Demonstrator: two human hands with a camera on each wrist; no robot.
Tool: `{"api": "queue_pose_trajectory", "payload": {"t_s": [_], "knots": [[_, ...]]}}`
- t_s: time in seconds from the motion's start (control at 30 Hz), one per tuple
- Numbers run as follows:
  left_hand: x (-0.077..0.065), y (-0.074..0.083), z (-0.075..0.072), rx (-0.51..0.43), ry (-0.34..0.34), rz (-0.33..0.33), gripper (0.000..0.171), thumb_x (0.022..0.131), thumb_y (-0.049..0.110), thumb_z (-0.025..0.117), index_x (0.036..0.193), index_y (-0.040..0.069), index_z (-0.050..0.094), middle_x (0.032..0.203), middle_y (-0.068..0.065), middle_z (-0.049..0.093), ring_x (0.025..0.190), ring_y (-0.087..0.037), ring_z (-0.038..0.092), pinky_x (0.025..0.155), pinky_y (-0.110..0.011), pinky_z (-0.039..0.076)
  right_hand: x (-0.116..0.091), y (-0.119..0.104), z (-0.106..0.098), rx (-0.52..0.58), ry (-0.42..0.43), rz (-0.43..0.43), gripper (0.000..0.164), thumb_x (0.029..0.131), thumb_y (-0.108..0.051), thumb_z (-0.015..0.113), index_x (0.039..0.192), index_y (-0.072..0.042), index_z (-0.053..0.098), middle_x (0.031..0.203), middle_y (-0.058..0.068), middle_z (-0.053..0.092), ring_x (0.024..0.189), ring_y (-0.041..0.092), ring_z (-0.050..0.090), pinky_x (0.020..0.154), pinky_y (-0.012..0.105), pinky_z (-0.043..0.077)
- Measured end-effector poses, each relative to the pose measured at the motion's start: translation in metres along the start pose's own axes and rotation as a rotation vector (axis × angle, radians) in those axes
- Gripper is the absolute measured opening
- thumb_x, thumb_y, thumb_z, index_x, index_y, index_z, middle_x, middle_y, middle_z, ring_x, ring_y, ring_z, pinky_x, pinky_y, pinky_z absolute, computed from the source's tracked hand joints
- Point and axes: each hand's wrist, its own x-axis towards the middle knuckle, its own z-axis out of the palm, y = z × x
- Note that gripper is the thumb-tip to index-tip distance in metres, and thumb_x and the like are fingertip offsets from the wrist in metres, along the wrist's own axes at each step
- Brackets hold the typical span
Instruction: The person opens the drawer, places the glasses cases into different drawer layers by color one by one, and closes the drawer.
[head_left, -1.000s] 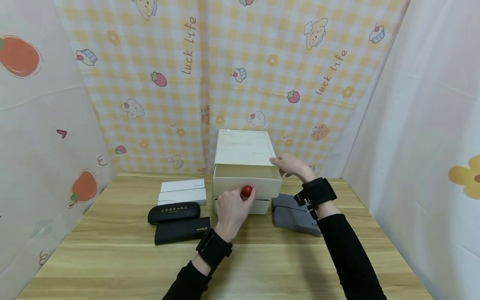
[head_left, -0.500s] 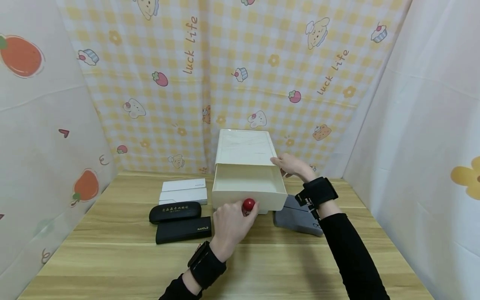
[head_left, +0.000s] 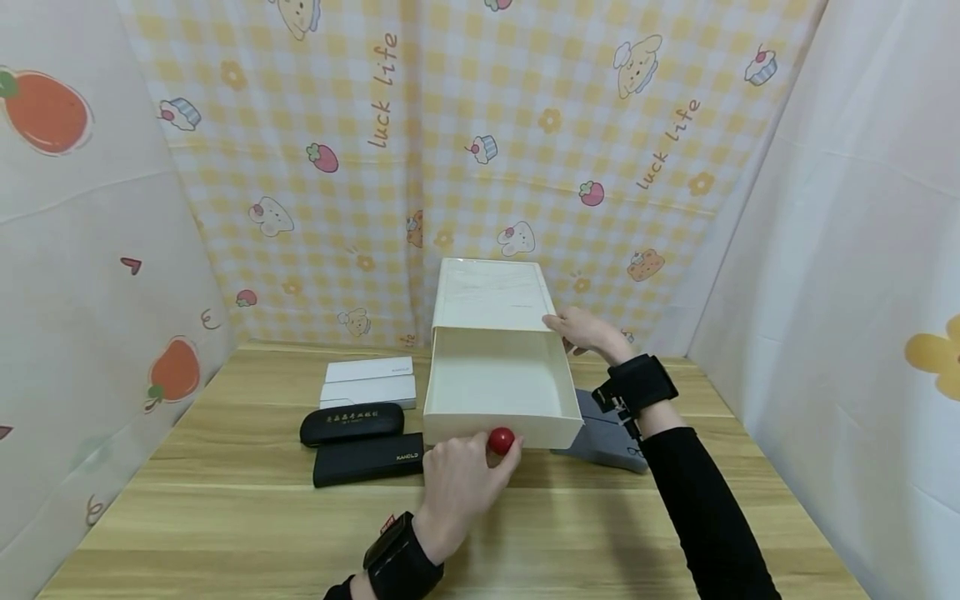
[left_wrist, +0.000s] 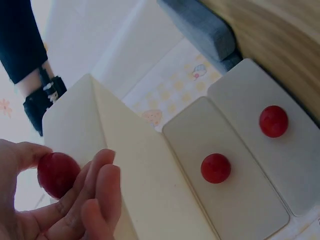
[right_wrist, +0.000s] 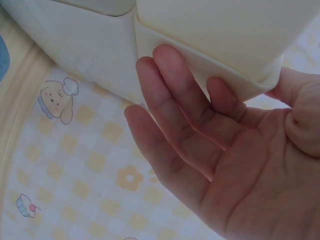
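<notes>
A white drawer unit stands against the patterned cloth, its top drawer pulled far out with the cream floor showing. My left hand pinches the round red knob on that drawer's front between thumb and fingers. In the left wrist view, this knob sits in the fingers, and two lower drawer fronts carry their own red knobs. My right hand rests at the unit's upper front right corner. Its thumb lies over the edge, while the mostly straight fingers lie along the side.
Left of the unit lie white cases, a black rounded case and a flat black case. Grey cases lie to the right, partly under the drawer and right wrist. Cloth hangs behind and at both sides.
The top drawer has slid from slightly out to far out toward me, my left hand moving with its knob. My right hand has stayed at the unit's corner.
</notes>
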Motion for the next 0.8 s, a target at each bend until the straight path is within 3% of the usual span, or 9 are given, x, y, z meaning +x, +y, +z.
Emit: {"api": "queue_pose_trajectory", "payload": {"t_s": [0.33,0.5,0.57,0.63,0.7,0.8], "knots": [[-0.009,-0.003,0.0,-0.016,0.0,0.021,0.054,0.079,0.047,0.071,0.046,0.019,0.038,0.048,0.014,0.018,0.041,0.002,0.012,0.042,-0.012,0.007,0.0,0.001,0.001,-0.004,0.012,-0.011,0.046,0.104,-0.031,0.032,0.116,0.004,0.058,0.095,0.017,0.066,0.077,0.019,0.063,0.073,0.035,0.052],[-0.018,-0.016,0.004,-0.004,-0.008,0.137,0.045,0.08,0.045,0.07,0.053,0.017,0.049,0.045,0.013,0.028,0.041,0.003,0.017,0.043,-0.01,0.007,0.0,0.002,0.002,0.008,0.013,-0.011,0.046,0.104,-0.032,0.032,0.117,0.003,0.058,0.094,0.016,0.065,0.077,0.019,0.062,0.069,0.03,0.05],[-0.025,-0.026,0.007,0.007,-0.047,0.222,0.038,0.081,0.043,0.07,0.059,0.016,0.056,0.046,0.011,0.041,0.041,0.002,0.026,0.042,-0.009,0.011,0.0,0.002,0.002,0.015,0.01,-0.005,0.046,0.104,-0.032,0.031,0.118,0.003,0.058,0.095,0.015,0.065,0.077,0.017,0.061,0.068,0.028,0.048],[-0.032,-0.04,0.009,0.024,-0.119,0.306,0.03,0.082,0.039,0.07,0.067,0.014,0.062,0.055,0.007,0.057,0.045,-0.001,0.044,0.044,-0.008,0.027,0.0,0.002,0.003,0.02,0.007,0.0,0.047,0.104,-0.033,0.03,0.118,0.003,0.057,0.096,0.015,0.065,0.077,0.017,0.061,0.068,0.026,0.047],[-0.037,-0.057,0.01,0.049,-0.203,0.38,0.024,0.083,0.037,0.07,0.08,0.013,0.067,0.071,0.003,0.068,0.061,-0.008,0.059,0.054,-0.014,0.044,-0.001,0.002,0.003,0.026,0.007,0.004,0.047,0.104,-0.033,0.03,0.119,0.002,0.057,0.098,0.016,0.065,0.077,0.017,0.061,0.068,0.027,0.047],[-0.041,-0.088,0.01,0.128,-0.32,0.439,0.029,0.082,0.039,0.069,0.095,0.013,0.068,0.091,-0.001,0.07,0.083,-0.015,0.062,0.069,-0.028,0.052,-0.001,0.001,0.003,0.024,0.005,0.001,0.048,0.104,-0.033,0.03,0.121,0.003,0.056,0.102,0.017,0.065,0.079,0.017,0.061,0.071,0.029,0.048]]}}
